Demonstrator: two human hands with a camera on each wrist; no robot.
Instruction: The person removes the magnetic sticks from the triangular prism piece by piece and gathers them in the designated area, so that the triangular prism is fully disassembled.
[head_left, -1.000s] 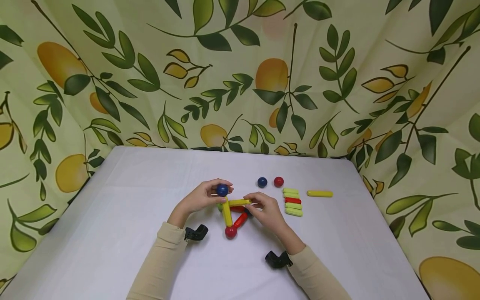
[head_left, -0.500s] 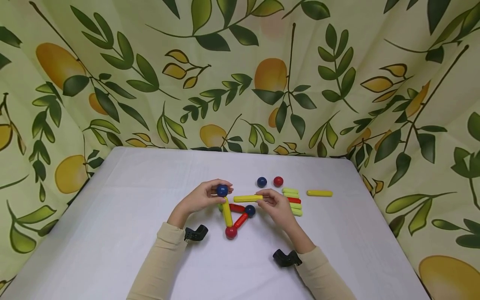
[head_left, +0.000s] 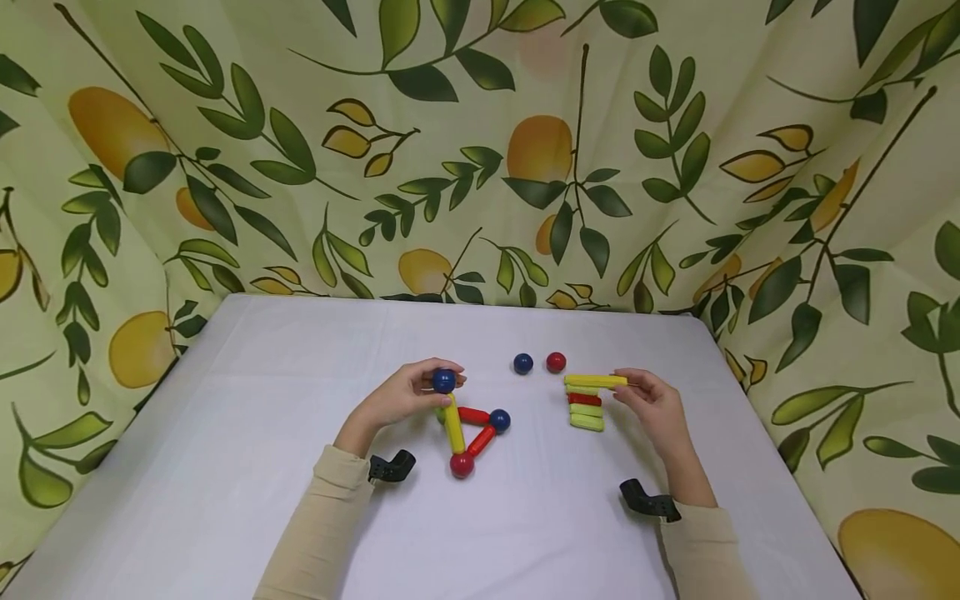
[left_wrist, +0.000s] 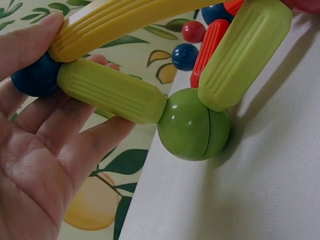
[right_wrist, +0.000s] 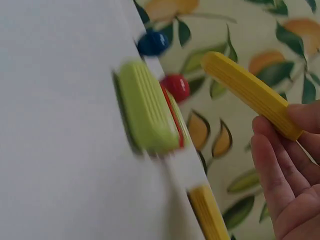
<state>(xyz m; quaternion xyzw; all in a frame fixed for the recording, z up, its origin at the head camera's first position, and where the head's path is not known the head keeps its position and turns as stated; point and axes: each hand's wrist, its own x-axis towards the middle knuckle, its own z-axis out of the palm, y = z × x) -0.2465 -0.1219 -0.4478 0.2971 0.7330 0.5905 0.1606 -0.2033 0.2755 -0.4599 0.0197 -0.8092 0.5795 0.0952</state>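
My left hand (head_left: 397, 390) grips a blue ball (head_left: 444, 381) at the top of a toy structure of rods and balls, its thumb by the end of a long yellow rod (head_left: 454, 427). From that ball a short light-green rod (left_wrist: 112, 92) runs down to a green ball (left_wrist: 192, 125). Lower down, red rods (head_left: 474, 415) link to another blue ball (head_left: 499, 420) and a red ball (head_left: 462, 464). My right hand (head_left: 658, 408) pinches one end of a loose long yellow rod (right_wrist: 250, 92), which overlaps the row of short rods in the head view.
Short light-green rods (head_left: 587, 422) and a red one (head_left: 585, 399) lie in a row at the right. Behind them sit a loose blue ball (head_left: 522, 363) and red ball (head_left: 556, 362). Another yellow rod (right_wrist: 207, 212) lies on the white table (head_left: 300, 333), backed by a patterned curtain (head_left: 465, 192).
My right hand has drawn the loose yellow rod away from the structure and carried it right, over to the row of short rods. The left hand stays at the blue ball.
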